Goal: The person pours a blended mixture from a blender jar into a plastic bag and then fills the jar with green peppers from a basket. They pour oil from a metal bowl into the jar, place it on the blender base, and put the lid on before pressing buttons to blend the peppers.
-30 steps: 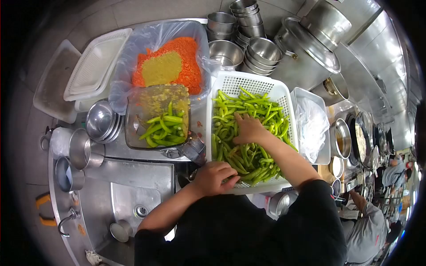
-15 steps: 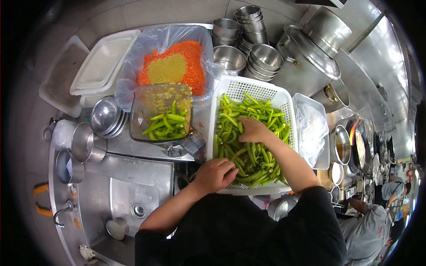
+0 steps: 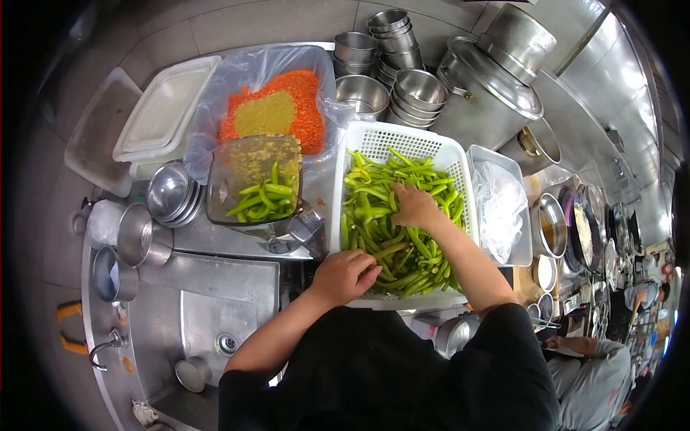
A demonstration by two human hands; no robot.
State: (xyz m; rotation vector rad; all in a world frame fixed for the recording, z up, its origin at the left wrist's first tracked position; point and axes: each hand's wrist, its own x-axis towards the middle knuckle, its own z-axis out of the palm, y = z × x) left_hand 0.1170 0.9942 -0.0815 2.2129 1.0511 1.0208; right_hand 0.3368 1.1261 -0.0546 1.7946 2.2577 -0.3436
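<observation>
A white perforated basket (image 3: 471,208) full of long green peppers (image 3: 417,276) stands right in front of me. My right hand (image 3: 417,208) lies on the peppers near the middle, fingers somewhat apart and partly sunk among them; no pepper shows clearly in its grasp. At the basket's near left corner, my left hand (image 3: 345,276) has its fingers curled together over the rim; whatever they hold is hidden. Left of the basket, a clear square tub (image 3: 215,190) holds more green peppers at its near end, with yellowish bits stuck to its far wall.
Behind the tub is a bag-lined container (image 3: 198,144) of chopped orange-red food with a yellowish patch. Steel bowls (image 3: 417,90) and a big lidded pot (image 3: 489,100) stand at the back. A sink (image 3: 208,316) is at left, a tray with plastic bags (image 3: 528,248) at right. A person (image 3: 593,381) works nearby.
My right hand has shifted slightly, its fingers now more spread over the peppers. My left hand stays by the near left corner. The whole view has moved a little.
</observation>
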